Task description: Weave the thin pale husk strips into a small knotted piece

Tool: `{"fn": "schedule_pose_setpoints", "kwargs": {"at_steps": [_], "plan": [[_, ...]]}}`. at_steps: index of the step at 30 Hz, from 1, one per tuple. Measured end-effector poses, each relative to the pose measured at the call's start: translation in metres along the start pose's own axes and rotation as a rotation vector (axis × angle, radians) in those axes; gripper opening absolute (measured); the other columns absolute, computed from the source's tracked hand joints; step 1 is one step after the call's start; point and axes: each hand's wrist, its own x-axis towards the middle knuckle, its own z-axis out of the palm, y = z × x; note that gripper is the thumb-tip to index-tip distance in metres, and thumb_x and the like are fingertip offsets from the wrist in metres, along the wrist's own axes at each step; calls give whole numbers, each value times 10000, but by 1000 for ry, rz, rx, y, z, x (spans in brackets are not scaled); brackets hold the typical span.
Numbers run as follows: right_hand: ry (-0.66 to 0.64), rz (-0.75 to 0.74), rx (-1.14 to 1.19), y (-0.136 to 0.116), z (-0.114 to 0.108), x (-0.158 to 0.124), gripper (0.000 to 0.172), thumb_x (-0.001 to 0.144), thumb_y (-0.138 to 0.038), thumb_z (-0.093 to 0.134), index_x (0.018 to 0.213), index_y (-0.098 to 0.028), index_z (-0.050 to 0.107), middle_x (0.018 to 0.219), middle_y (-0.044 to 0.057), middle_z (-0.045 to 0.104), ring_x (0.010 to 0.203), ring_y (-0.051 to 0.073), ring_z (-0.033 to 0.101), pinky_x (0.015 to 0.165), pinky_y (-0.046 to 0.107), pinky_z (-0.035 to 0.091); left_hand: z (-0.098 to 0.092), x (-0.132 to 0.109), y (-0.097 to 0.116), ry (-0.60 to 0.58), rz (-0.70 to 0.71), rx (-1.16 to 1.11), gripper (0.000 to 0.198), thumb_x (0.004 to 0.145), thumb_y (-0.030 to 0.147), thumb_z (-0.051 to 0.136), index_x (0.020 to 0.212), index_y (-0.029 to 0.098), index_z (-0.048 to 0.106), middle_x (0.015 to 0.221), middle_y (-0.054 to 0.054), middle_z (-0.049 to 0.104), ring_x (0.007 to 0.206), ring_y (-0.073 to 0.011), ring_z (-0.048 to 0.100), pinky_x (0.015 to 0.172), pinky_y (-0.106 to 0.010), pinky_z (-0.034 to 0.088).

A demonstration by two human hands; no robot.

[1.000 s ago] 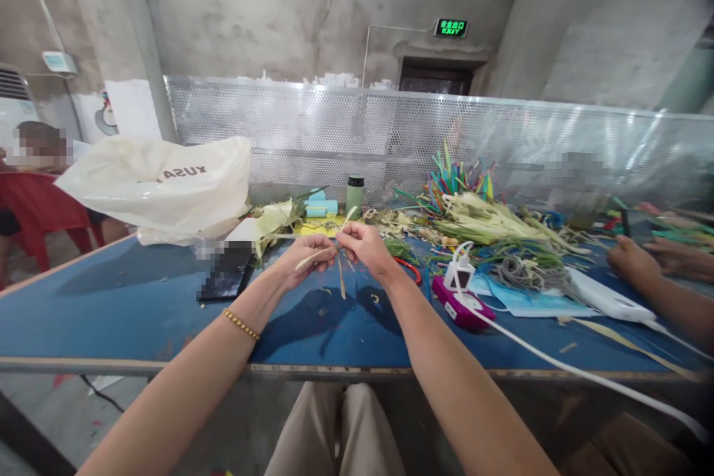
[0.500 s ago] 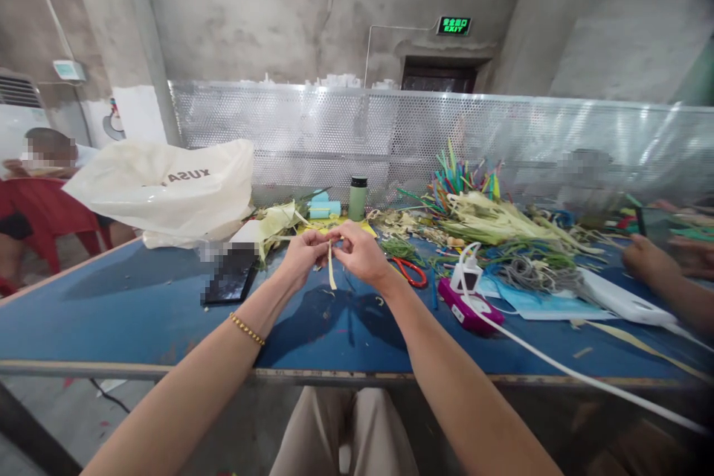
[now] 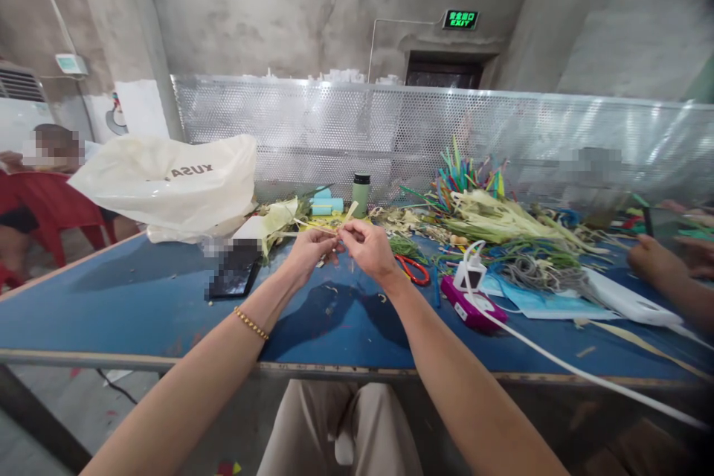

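My left hand (image 3: 309, 251) and my right hand (image 3: 365, 246) meet above the blue table (image 3: 139, 297), fingertips pinched together on a thin pale leaf strip (image 3: 349, 213). The strip's end pokes up and to the right from between my fingers. A gold bead bracelet (image 3: 249, 323) sits on my left wrist. Small strip scraps (image 3: 329, 290) lie on the table under my hands.
A white plastic bag (image 3: 167, 182) and a dark phone (image 3: 235, 271) lie to the left. Red scissors (image 3: 411, 268), a purple power bank (image 3: 473, 308) with a white cable, a green flask (image 3: 361, 193) and heaps of leaves and coloured strips (image 3: 491, 219) lie to the right. Another person's hand (image 3: 650, 260) rests at far right.
The strip hung down from my fingers half a second ago; now its end points upward. Both hands stay close together at the same spot, and the view has shifted slightly.
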Motion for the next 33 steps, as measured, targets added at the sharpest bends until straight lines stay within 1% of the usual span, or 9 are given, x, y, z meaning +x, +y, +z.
{"fn": "schedule_pose_setpoints", "kwargs": {"at_steps": [3,6,10,13,16,19,22,27,33], "plan": [[18,-54,-58,-2,0,0,163,835,-293,529,762,-175,613,711,37,624,596,132,530,561,242,410,0,0,1,-4,3,5,250,638,276,720,776,85,634,683,-62,678,450,-114,569,460,-235,350],[40,-146,-84,-6,-1,-1,111,784,-204,532,779,-165,635,793,48,618,568,111,484,535,241,386,-1,0,2,55,-1,-6,228,619,228,720,774,90,626,654,-51,672,444,-115,569,454,-233,355],[61,-123,-6,-8,-9,-1,217,733,-111,475,841,-164,656,825,39,606,517,89,437,487,232,353,-1,0,2,136,-4,1,231,607,146,679,824,114,606,610,-22,659,416,-112,557,422,-217,332],[117,-116,-73,-6,-13,2,195,765,-132,495,849,-158,669,819,41,600,536,91,435,514,236,362,1,-1,2,76,-33,94,163,621,126,656,782,110,631,599,-24,656,395,-102,542,409,-212,312],[1,-187,-177,-3,-12,4,141,799,-217,573,847,-164,696,814,41,587,587,100,453,565,242,378,4,-5,4,-2,-27,241,32,636,124,650,616,103,637,525,-21,619,383,-85,512,417,-210,311],[-50,-234,-237,-2,-9,5,96,778,-249,641,798,-175,698,786,34,574,647,115,476,621,250,387,7,-8,7,-50,19,308,124,633,100,631,512,117,610,441,4,558,392,-81,491,440,-208,332],[-4,-140,-165,-2,-11,5,140,792,-267,623,701,-167,658,687,15,561,610,114,469,591,246,378,8,-11,10,-88,11,315,74,639,98,621,581,111,664,493,-13,605,423,-84,495,461,-213,349],[-54,98,112,-3,-20,4,251,803,-383,603,682,-164,613,483,-39,461,446,88,393,465,226,329,3,-9,9,-145,-88,252,125,658,142,648,759,98,707,637,-67,683,463,-108,544,483,-238,365],[-24,138,124,-4,-14,5,236,755,-388,642,697,-160,627,531,-17,541,458,89,424,454,217,346,1,-10,10,-215,-110,147,210,727,302,677,753,95,705,719,-100,695,526,-118,574,516,-248,382]]}}
